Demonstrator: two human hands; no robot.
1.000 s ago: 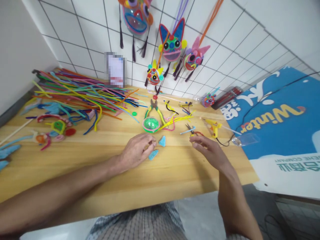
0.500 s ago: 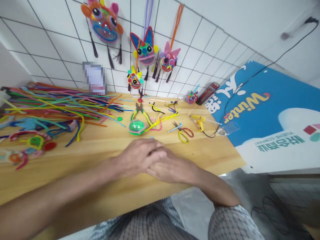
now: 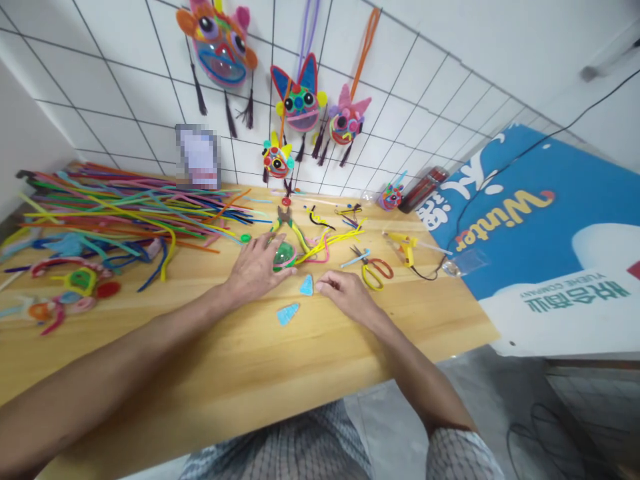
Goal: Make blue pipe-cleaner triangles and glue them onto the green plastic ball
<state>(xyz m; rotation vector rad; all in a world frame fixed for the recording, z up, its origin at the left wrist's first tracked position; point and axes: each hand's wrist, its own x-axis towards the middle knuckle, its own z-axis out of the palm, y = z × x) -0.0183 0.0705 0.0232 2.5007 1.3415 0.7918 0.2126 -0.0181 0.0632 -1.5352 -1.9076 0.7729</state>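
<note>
My left hand (image 3: 259, 268) is open, its fingers spread at the left side of a clear half-ball with a green inside and pink rim (image 3: 285, 255). Part of the half-ball is behind the fingers; I cannot tell whether they touch it. My right hand (image 3: 347, 293) rests low over the table with curled fingers and nothing visible in them. Just left of its fingertips lies a light-blue fuzzy triangle (image 3: 307, 286). A second light-blue triangle (image 3: 288, 313) lies nearer to me. Green-and-yellow pliers (image 3: 290, 225) lie behind the half-ball.
Scissors (image 3: 375, 268) and a yellow glue gun (image 3: 404, 247) lie on the right. Colourful pipe cleaners (image 3: 125, 210) are heaped on the left. Yellow pipe cleaners (image 3: 337, 241) lie mid-table. Decorated masks (image 3: 300, 103) hang on the wall grid. A blue printed board (image 3: 545, 200) stands right.
My clasped hands have parted: the left moved forward to the half-ball, the right moved slightly right. Both blue triangles now show in full. The view has shifted a little left.
</note>
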